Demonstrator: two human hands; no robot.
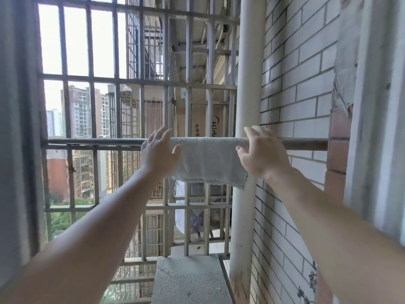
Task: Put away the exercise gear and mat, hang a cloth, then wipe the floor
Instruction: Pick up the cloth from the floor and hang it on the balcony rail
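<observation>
A pale grey cloth (208, 161) hangs folded over a horizontal metal rail (94, 141) outside the window, its scalloped lower edge free. My left hand (158, 153) is at the cloth's left end with fingers spread and relaxed, the fingertips above the rail. My right hand (262, 151) is at the cloth's right end, fingers loosely extended over the rail. Neither hand grips the cloth.
A metal security grille (140, 82) stands just behind the rail. A white vertical pipe (247, 88) runs down past the cloth's right end, beside a white brick wall (295, 95). A concrete ledge (190, 279) lies below. A grey window frame (19, 128) borders the left.
</observation>
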